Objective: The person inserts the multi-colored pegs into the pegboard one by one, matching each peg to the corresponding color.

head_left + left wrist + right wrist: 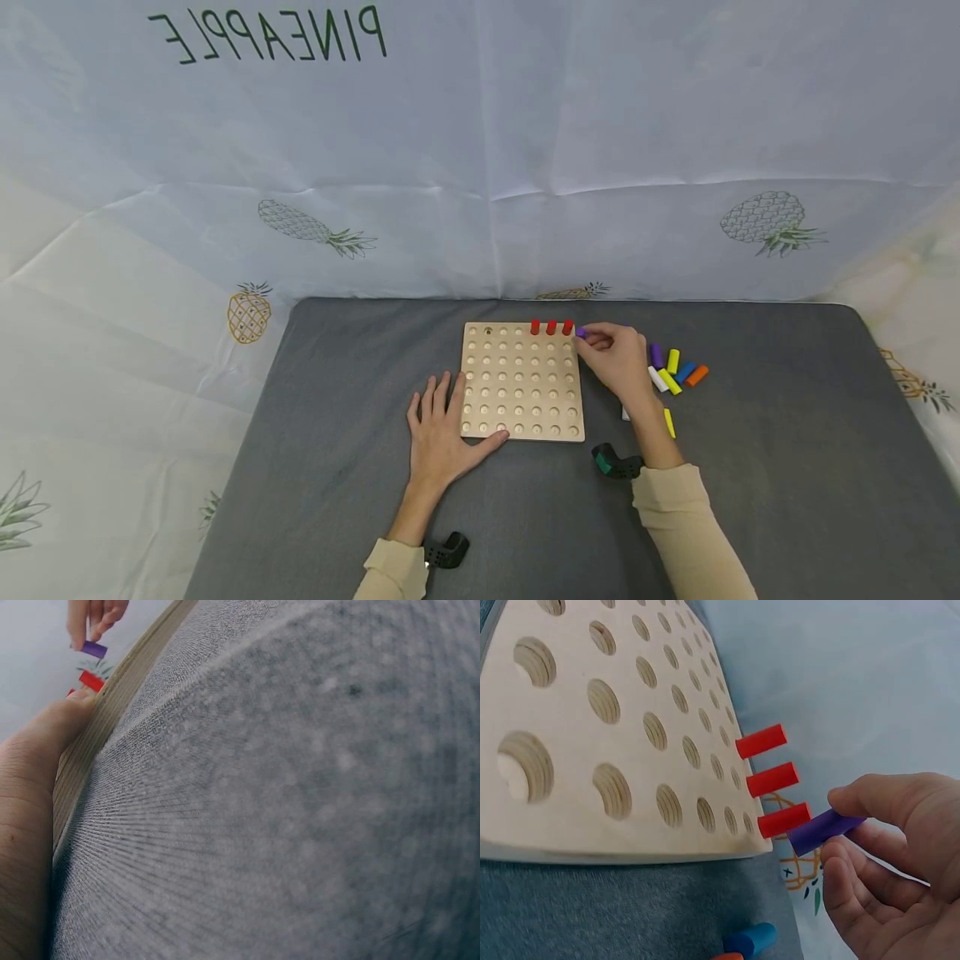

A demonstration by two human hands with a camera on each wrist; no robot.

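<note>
A wooden pegboard with rows of round holes lies on the grey table. Three red pegs stand in its far row, at the right end. Between thumb and fingers, my right hand pinches a purple peg close beside the rightmost red one, over the board's far right corner. My left hand rests with spread, straight fingers at the board's left edge, and its thumb lies on the near edge.
Right of the board lie loose pegs, among them a purple one, a blue one, an orange one and several yellow and white ones. My right forearm partly covers some. A pineapple-print cloth hangs behind the grey table.
</note>
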